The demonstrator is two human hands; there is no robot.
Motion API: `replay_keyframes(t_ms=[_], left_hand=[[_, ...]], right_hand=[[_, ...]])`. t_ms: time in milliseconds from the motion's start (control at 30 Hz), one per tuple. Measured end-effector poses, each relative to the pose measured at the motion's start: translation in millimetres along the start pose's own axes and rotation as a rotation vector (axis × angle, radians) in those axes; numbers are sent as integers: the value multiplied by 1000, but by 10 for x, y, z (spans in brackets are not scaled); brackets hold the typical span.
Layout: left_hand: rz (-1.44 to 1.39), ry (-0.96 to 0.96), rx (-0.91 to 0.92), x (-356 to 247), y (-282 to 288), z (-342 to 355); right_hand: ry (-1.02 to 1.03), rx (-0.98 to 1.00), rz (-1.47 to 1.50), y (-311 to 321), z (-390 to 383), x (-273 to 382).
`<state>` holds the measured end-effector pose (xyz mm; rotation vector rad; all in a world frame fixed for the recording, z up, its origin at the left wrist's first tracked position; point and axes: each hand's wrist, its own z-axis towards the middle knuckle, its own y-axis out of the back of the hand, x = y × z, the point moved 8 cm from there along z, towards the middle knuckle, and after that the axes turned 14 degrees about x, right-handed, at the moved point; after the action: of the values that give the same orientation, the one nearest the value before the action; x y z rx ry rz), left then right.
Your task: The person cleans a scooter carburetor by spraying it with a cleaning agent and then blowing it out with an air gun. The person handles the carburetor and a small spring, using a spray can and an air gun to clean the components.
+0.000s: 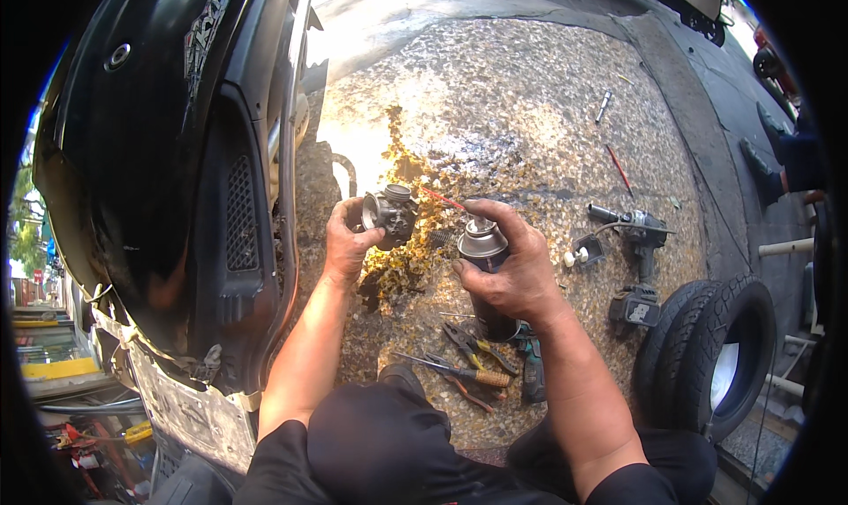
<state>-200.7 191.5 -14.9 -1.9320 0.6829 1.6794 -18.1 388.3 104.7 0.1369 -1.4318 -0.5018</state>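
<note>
My left hand (344, 249) grips a grey metal carburetor (396, 217), its round mouth turned toward the fingers. In my right hand (517, 271) is an upright dark spray can (483, 244) with a silvery top. My index finger rests on its nozzle. A thin red straw (443, 199) runs from the nozzle toward the carburetor, its tip close to the metal. Whether any spray comes out I cannot tell. Below the hands, several pliers (464, 339) and a screwdriver with a yellowish handle (486, 377) lie on the ground.
A black vehicle panel (141, 169) stands close on the left. Stained, speckled paving (548, 90) spreads ahead. On the right are a cordless impact wrench (640, 240), a red thin tool (619, 169) and two tyres (746, 315). Another person's shoe (760, 169) shows at far right.
</note>
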Motion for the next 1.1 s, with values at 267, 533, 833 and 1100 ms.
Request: replay_keyframes(t_ms=[267,533,833,1100], left_hand=[[-569,47,163,210,-22,-100],[-876,262,76,615,-33,-396],[-510,245,-13,568,33,-651],[-450,336,-84,587,-15,-998]], right_hand=[[-127,-16,171,216,-61,-185],[-222,17,220,265,-98,-325],[-155,-38,59,292,-112,-437],[-224,-46,155,266,-35,-729]])
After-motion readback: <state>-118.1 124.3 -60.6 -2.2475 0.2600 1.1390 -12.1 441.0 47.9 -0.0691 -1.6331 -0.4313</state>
